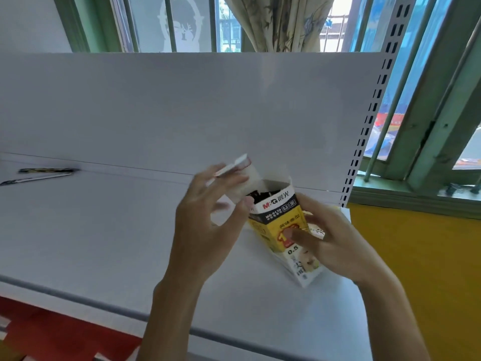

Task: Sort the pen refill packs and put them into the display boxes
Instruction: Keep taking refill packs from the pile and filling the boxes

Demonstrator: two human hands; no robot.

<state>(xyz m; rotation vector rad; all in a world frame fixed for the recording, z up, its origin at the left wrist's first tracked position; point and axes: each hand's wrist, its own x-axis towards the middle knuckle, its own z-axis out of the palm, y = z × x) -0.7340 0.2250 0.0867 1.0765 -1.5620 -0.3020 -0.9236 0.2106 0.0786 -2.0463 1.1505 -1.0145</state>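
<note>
1. A box of pen refills, printed yellow, white and black, is sitting over the right part of a white shelf, between the two hands. It is leaning with its open top toward the far side and its base toward the near side. Whether the base is touching the shelf cannot be told.
2. The box's white flap is standing open at the far left of the top. Dark refills are showing inside the opening.
3. The left hand is reaching up on the left of the box. Its fingers are lying fairly straight and slightly spread, with their tips touching the flap. The thumb is sitting beside the box's top left edge. This hand is blurred, so finer detail is not showing.
4. The right hand is gripping the box from the right. Its thumb is pressing across the yellow front, and the other fingers are curling round the far right side.
5. Two long, thin packs are lying side by side at the far left of the shelf, well apart from the box and close to the back panel.
6. A perforated upright is standing at the right edge of the back panel.
7. A patterned curtain is hanging in the window beyond the panel.
</note>
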